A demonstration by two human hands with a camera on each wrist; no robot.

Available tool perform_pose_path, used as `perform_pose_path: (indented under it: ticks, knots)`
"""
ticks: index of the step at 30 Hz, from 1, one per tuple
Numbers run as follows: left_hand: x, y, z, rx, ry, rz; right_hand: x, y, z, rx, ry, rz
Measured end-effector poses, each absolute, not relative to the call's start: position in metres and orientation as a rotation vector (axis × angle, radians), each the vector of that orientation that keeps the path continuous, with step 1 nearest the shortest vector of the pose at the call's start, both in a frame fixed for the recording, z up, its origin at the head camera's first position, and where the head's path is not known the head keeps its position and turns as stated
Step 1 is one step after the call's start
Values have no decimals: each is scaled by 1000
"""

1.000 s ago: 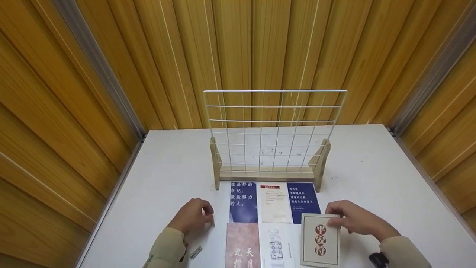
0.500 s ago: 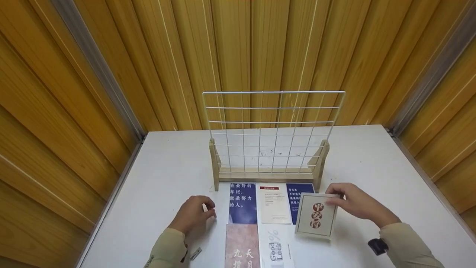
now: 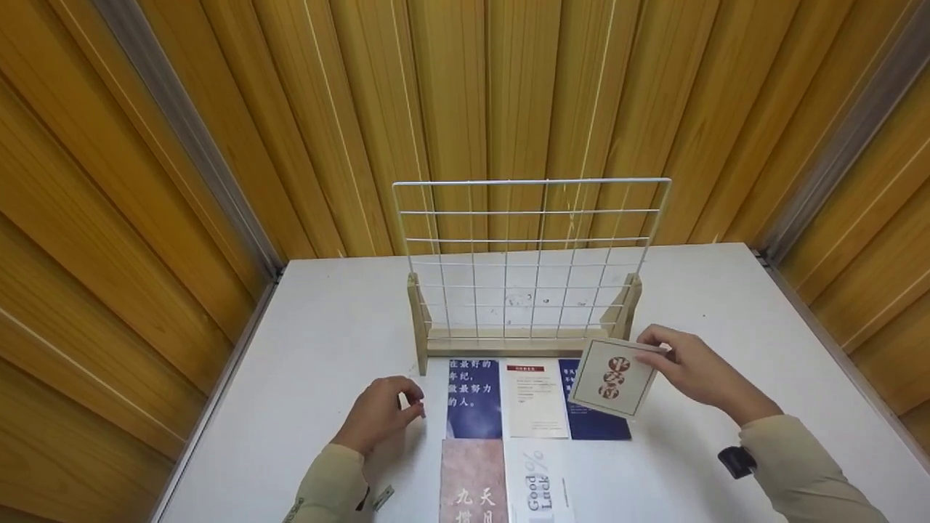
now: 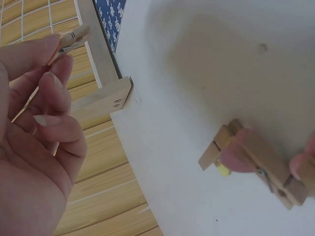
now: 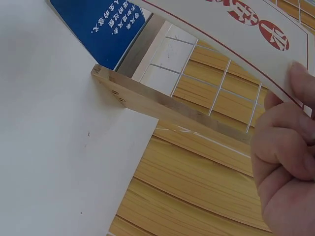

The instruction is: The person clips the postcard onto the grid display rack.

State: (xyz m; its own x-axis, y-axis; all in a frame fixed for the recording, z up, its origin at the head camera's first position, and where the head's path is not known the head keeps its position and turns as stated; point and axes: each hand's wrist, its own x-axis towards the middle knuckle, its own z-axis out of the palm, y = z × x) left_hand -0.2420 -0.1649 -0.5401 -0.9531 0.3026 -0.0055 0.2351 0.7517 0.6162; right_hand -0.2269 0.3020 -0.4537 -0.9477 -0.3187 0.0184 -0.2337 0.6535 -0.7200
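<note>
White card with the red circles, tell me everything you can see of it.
The white card is rectangular, apparently paper, with a thin border line and a column of three red circles bearing pale Chinese characters. The right grip pinches it near its upper right corner. It hangs tilted in front of the wire grid rack, hiding part of the right-hand blue card in the head view. Any other contact is unclear.

Rack (image 3: 501, 347) on table (image 3: 327, 327), cards (image 3: 538, 407) flat before it; left hand (image 3: 379, 412) left of them, right hand (image 3: 689, 367) to the right.
</note>
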Motion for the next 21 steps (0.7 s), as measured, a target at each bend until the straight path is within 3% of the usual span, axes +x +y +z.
perform_pose_path:
  ticks: [21]
  knots:
    - [-251,-150,-517,687,2910,1017,-242,297,-415,-621,3121,-907]
